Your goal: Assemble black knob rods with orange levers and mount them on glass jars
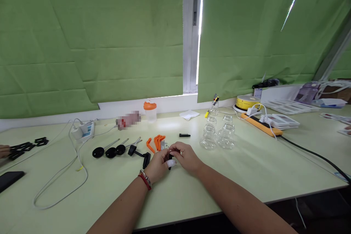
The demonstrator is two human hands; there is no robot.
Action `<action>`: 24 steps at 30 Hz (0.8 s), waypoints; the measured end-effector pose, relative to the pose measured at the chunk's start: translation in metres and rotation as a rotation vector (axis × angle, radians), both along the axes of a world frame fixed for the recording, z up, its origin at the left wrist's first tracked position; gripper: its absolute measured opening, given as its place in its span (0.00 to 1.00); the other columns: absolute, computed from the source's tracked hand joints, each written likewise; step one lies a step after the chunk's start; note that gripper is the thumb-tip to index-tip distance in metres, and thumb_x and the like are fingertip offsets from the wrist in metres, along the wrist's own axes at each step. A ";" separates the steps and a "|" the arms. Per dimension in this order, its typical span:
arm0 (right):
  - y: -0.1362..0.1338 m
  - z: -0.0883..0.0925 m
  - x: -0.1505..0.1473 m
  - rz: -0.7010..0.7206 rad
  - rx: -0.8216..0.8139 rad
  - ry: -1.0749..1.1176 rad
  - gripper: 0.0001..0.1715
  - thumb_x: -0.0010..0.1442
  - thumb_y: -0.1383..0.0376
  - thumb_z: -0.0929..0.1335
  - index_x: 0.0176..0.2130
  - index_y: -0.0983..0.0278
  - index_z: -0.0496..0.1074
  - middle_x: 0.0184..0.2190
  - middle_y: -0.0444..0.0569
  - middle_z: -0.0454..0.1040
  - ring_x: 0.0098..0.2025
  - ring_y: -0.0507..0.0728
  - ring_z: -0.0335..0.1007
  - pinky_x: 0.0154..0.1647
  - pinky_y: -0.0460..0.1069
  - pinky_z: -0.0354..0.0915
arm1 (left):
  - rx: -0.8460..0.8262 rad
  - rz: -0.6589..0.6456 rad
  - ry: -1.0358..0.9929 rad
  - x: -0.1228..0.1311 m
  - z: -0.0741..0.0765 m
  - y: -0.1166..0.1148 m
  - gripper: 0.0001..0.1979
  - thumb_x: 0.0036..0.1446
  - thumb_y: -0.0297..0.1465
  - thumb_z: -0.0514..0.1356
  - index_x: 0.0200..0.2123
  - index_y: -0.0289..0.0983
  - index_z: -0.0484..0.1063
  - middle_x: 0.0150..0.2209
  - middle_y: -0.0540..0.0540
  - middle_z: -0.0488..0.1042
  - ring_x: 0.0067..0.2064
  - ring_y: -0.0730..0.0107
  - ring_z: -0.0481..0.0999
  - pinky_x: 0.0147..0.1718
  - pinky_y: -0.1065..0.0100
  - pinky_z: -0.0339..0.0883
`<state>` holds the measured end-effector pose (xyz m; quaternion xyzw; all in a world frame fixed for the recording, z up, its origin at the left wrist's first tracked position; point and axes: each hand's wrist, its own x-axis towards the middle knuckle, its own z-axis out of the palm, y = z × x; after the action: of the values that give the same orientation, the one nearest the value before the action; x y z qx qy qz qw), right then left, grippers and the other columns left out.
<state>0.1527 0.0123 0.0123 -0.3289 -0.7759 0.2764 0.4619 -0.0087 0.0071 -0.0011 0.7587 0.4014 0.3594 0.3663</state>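
My left hand (158,167), with white tape round its thumb, is closed around a slim black piece (170,157) that stands upright and sticks out below the thumb. The fingers of my right hand (187,156) pinch at the top of the same piece; the exact contact is partly hidden. Just beyond my hands lie several orange bent parts (158,141) and some thin metal rods (162,145). Left of my left hand is a black crank-like part (139,153). Farther out lies a short black comb-like strip (184,135).
Round black parts with metal stems (98,152) lie to the left. Several clear glass jars (209,137) stand to the right, near an orange power strip (261,125). White cables (87,175) loop across the left side. At the far left is another person's hand (4,151).
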 end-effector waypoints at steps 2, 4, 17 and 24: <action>0.000 0.000 0.000 -0.004 0.000 0.000 0.11 0.54 0.74 0.63 0.35 0.63 0.72 0.32 0.45 0.73 0.36 0.52 0.68 0.39 0.47 0.63 | 0.001 0.004 0.004 0.000 0.000 0.000 0.07 0.49 0.30 0.60 0.33 0.35 0.66 0.26 0.53 0.61 0.28 0.73 0.59 0.29 0.70 0.57; 0.000 0.000 0.000 -0.006 0.002 -0.003 0.11 0.54 0.73 0.63 0.35 0.63 0.72 0.32 0.45 0.73 0.36 0.52 0.68 0.39 0.47 0.63 | 0.003 0.008 0.007 0.000 -0.001 0.000 0.07 0.49 0.30 0.60 0.32 0.35 0.66 0.25 0.53 0.60 0.28 0.74 0.58 0.28 0.70 0.56; 0.023 -0.006 0.025 -0.400 -0.062 -0.249 0.13 0.58 0.64 0.62 0.42 0.64 0.71 0.39 0.51 0.73 0.40 0.55 0.68 0.42 0.49 0.62 | -0.028 0.044 0.034 -0.001 0.003 -0.003 0.08 0.49 0.33 0.60 0.28 0.37 0.63 0.24 0.54 0.59 0.27 0.73 0.60 0.28 0.71 0.56; 0.013 -0.005 0.034 -0.306 -0.196 -0.496 0.22 0.44 0.54 0.72 0.39 0.61 0.74 0.31 0.47 0.73 0.30 0.54 0.66 0.28 0.47 0.57 | -0.038 0.054 0.043 -0.001 0.004 -0.004 0.09 0.49 0.34 0.60 0.29 0.37 0.63 0.24 0.53 0.59 0.27 0.73 0.60 0.28 0.70 0.56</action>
<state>0.1862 0.0253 0.0068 -0.5422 -0.7761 0.1886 0.2608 -0.0098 0.0033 0.0031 0.7481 0.4360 0.3450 0.3621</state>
